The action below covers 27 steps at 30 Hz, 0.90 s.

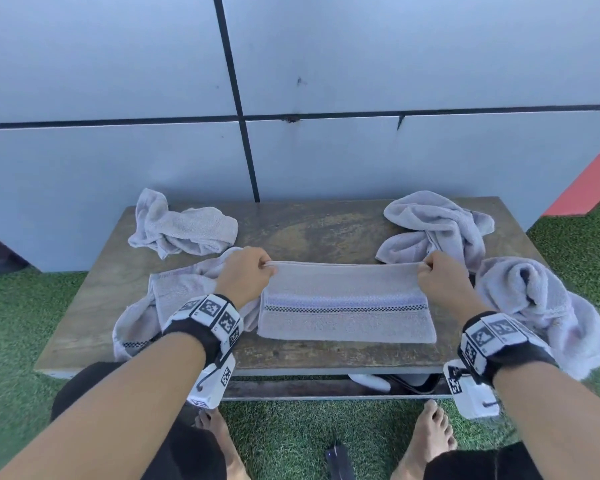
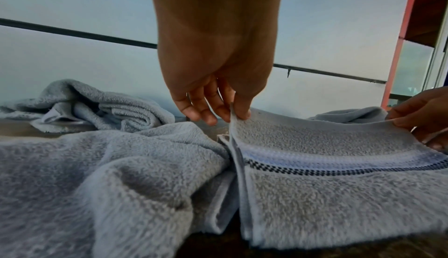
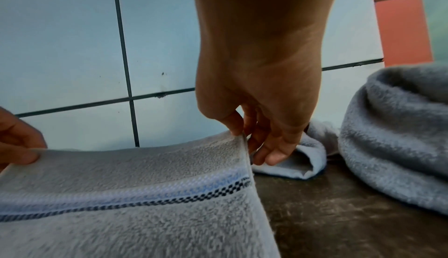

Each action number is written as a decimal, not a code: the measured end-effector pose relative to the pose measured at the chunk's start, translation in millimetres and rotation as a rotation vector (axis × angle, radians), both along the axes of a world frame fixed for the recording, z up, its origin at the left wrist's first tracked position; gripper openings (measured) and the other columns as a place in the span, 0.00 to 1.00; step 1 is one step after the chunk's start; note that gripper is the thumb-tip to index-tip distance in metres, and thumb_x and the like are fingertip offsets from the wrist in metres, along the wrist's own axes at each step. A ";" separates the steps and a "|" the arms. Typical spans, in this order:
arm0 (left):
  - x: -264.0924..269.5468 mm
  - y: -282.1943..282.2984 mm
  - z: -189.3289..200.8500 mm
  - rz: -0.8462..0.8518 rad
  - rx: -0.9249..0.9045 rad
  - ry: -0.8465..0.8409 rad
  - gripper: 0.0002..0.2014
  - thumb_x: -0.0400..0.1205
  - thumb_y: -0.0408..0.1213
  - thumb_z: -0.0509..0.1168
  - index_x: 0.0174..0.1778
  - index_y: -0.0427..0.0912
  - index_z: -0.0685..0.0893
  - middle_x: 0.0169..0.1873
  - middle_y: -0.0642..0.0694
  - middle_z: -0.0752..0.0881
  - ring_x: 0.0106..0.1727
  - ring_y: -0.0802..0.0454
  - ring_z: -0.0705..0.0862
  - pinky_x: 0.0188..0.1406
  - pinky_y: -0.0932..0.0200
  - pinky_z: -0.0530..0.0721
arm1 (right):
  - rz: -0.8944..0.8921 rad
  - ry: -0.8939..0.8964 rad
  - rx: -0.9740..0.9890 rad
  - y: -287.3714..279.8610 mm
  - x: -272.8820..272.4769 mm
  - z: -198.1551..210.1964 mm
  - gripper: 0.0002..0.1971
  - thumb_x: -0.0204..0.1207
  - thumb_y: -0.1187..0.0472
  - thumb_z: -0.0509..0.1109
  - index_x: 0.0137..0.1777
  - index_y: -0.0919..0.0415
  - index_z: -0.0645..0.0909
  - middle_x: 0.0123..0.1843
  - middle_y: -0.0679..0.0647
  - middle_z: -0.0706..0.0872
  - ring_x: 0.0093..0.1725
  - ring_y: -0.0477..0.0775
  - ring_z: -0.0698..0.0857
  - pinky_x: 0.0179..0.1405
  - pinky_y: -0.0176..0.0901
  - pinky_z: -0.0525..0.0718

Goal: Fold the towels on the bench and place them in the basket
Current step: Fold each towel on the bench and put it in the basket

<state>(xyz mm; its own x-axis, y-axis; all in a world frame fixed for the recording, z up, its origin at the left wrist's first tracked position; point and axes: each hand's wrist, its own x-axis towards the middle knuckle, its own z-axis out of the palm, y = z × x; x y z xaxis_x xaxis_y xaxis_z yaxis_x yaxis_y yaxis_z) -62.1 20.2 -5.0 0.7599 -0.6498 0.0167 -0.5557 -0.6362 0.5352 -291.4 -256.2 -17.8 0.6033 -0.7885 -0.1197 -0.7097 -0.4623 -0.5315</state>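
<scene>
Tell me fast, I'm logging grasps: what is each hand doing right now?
Left hand: pinching the far left corner of the striped towel.
Right hand: pinching the far right corner of the same towel.

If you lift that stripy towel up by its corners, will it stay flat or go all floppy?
Probably floppy: the striped towel already sags between the left hand and right hand pinching its far corners. It likely feels light, since fingertips alone raise that edge. Its fluffy pile should not slip.

Bench (image 1: 326,230) legs hidden, dark object (image 1: 340,460) between feet cut off, possibly a sandal
</scene>
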 end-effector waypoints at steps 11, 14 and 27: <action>19.6 -16.0 -32.8 0.082 0.152 0.040 0.08 0.79 0.43 0.73 0.41 0.45 0.82 0.33 0.51 0.83 0.36 0.50 0.83 0.38 0.52 0.84 | 0.039 0.013 -0.081 -17.1 20.9 -37.5 0.07 0.80 0.61 0.67 0.42 0.62 0.79 0.37 0.54 0.83 0.42 0.59 0.82 0.40 0.49 0.77; 24.6 -16.0 -36.6 0.023 0.169 0.054 0.08 0.80 0.44 0.72 0.51 0.50 0.81 0.41 0.54 0.83 0.43 0.53 0.83 0.42 0.55 0.81 | 0.065 -0.011 -0.108 -18.7 18.6 -40.9 0.06 0.79 0.59 0.70 0.42 0.60 0.80 0.39 0.55 0.83 0.42 0.58 0.81 0.41 0.49 0.77; 11.9 -20.0 -1.7 -0.166 0.365 -0.140 0.05 0.78 0.38 0.68 0.49 0.47 0.83 0.49 0.46 0.86 0.46 0.45 0.84 0.42 0.52 0.80 | 0.103 0.051 -0.116 0.7 5.4 -13.2 0.05 0.80 0.59 0.66 0.44 0.57 0.75 0.49 0.56 0.74 0.47 0.58 0.76 0.46 0.51 0.76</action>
<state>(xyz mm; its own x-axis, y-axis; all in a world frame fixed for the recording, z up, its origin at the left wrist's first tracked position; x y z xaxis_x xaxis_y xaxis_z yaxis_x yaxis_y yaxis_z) -50.2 0.1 -6.8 0.6509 -0.7458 -0.1418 -0.7182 -0.6655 0.2033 -286.0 -255.4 -30.9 0.6768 -0.7333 -0.0645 -0.6805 -0.5898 -0.4348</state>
